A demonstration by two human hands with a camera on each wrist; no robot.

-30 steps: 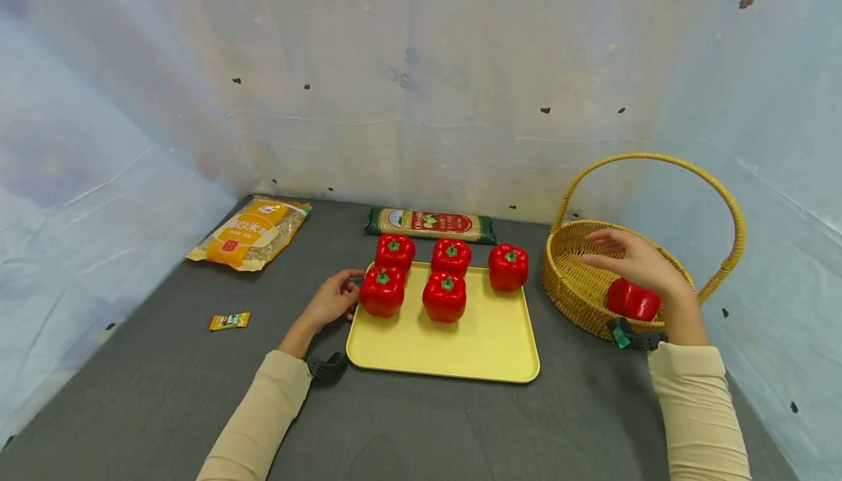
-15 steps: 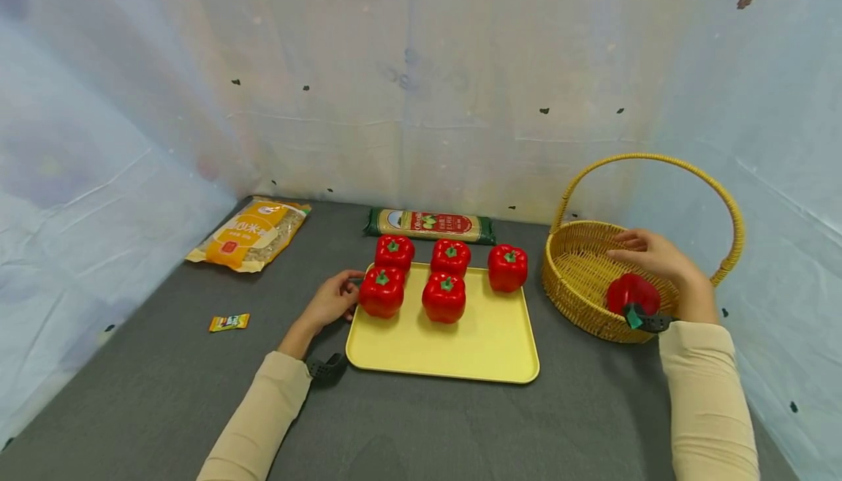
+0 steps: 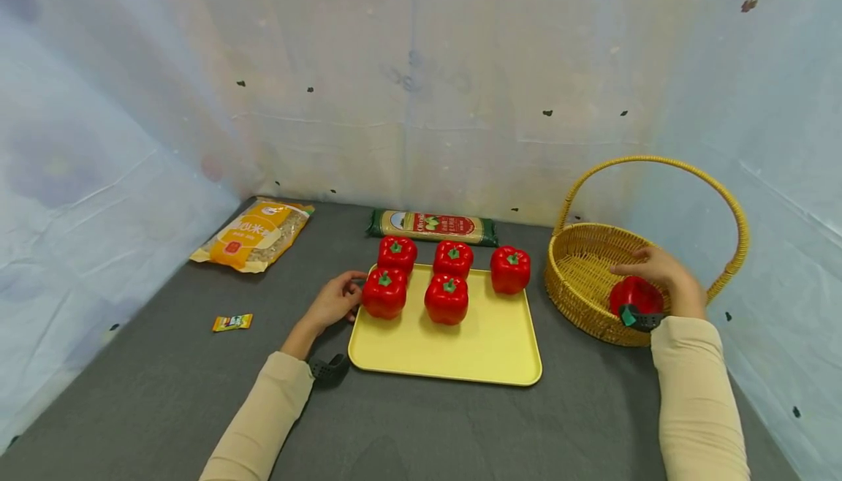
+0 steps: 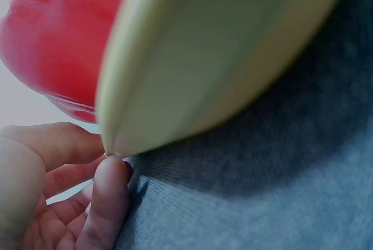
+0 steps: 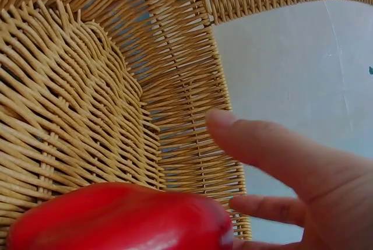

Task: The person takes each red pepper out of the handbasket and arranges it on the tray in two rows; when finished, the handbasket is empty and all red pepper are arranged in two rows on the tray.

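Observation:
My left hand point(image 3: 335, 300) pinches the left rim of a yellow tray point(image 3: 454, 355); in the left wrist view, thumb and forefinger meet at the tray's edge point(image 4: 175, 87). Several red bell peppers stand on the tray, one at its front left point(image 3: 384, 294) right beside that hand. My right hand point(image 3: 663, 273) is inside the wicker basket point(image 3: 579, 316), over a single red bell pepper point(image 3: 633, 292). In the right wrist view its thumb is extended, clear of the pepper point(image 5: 122, 218), and the fingers are near the pepper's end, partly hidden.
A pack of noodles point(image 3: 434, 226) lies behind the tray. At the left are an orange-and-clear grain bag point(image 3: 253, 235) and a small yellow packet point(image 3: 232, 322). The basket's tall handle point(image 3: 658, 159) arches above its right side, near the sheet wall.
My right hand has moved right and a little lower in the basket, and the pepper under it has turned. The left hand stays at the tray's rim.

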